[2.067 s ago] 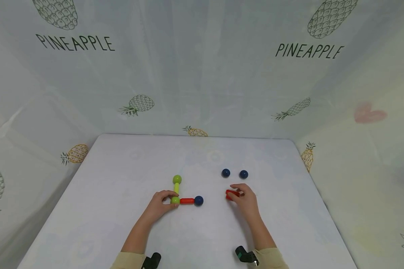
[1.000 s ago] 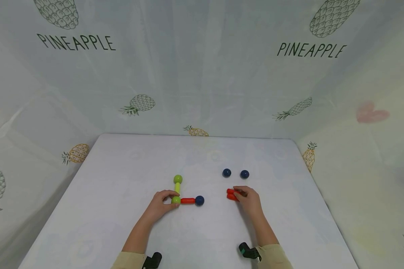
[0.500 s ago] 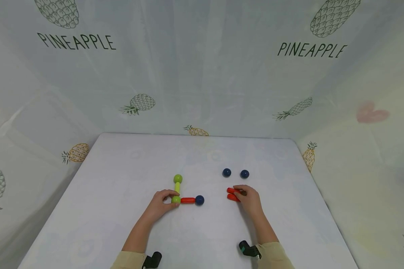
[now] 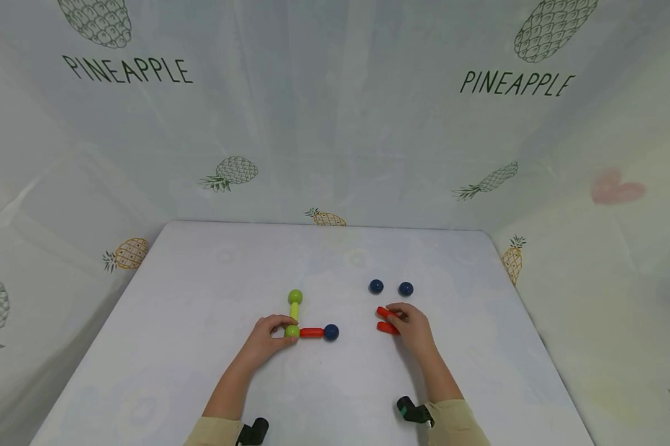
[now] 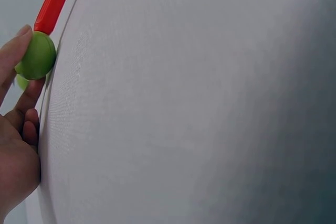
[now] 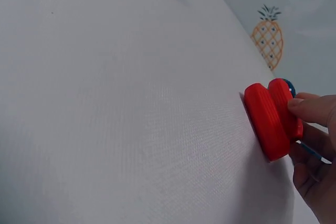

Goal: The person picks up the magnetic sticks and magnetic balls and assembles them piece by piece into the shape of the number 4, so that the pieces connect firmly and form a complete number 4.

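With thumb and finger, my left hand (image 4: 264, 342) grips the green ball (image 4: 292, 332) at the corner of an L-shaped toy piece. From that ball a light green rod (image 4: 294, 310) runs away to another green ball (image 4: 295, 297). A red rod (image 4: 312, 332) points right from the corner and ends in a blue ball (image 4: 331, 332). Further right, my right hand (image 4: 416, 331) pinches a loose red rod (image 6: 284, 106), its far end angled left. Beside it a second red rod (image 6: 265, 121) lies on the white table; fingers partly cover both in the head view.
Two loose dark blue balls, a left one (image 4: 376, 286) and a right one (image 4: 405, 288), rest on the table (image 4: 212, 272) beyond my right hand. A pineapple-print curtain (image 4: 335, 124) hangs behind the table and along its sides.
The red rods under my right hand, side by side earlier, now spread apart at their left ends, the held one tilting away. My left hand and the L-shaped piece have stayed put.
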Motion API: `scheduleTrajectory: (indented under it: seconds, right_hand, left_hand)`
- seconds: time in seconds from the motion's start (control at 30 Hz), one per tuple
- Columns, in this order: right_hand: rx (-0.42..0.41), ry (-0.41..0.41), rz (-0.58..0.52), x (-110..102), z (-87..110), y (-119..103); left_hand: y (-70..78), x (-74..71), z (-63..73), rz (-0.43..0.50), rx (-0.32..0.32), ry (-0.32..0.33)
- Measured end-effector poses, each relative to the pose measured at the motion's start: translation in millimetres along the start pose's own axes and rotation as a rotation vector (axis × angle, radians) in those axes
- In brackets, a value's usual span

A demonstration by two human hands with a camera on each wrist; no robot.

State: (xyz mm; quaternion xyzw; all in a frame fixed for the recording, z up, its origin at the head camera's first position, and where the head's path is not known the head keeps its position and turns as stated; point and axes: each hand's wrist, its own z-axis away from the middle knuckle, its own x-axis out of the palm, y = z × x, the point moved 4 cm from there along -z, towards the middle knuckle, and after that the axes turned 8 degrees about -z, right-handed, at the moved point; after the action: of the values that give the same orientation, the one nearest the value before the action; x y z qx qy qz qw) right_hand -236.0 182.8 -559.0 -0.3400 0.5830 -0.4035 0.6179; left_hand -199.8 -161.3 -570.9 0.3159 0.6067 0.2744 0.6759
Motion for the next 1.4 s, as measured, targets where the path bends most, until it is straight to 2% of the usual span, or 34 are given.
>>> scheduleTrajectory:
  seconds: [0.27, 0.6, 0.73, 1.1, 1.4]
  right_hand:
    - [0.02, -0.007, -0.014, 1.1, 0.6, -6.8]
    - [-0.004, -0.008, -0.071, 7.2, 3.7, -20.1]
    - [-0.038, -0.013, -0.087, 10.6, 5.7, -26.9]
    - [-0.131, -0.068, -0.195, 23.5, 7.4, -36.9]
    - [-0.135, -0.129, -0.223, 36.3, 5.9, -44.2]
  left_hand:
    - [-0.1, -0.4, 0.1, -0.002, -0.012, 0.0]
    - [0.1, -0.3, 0.8, -0.002, -0.014, 0.002]
    - [-0.5, -0.1, 0.7, -0.003, -0.015, 0.0]
    - [-0.8, 0.1, 0.3, 0.008, -0.003, 0.003]
    - [-0.9, -0.1, -0.4, -0.002, -0.007, -0.003]
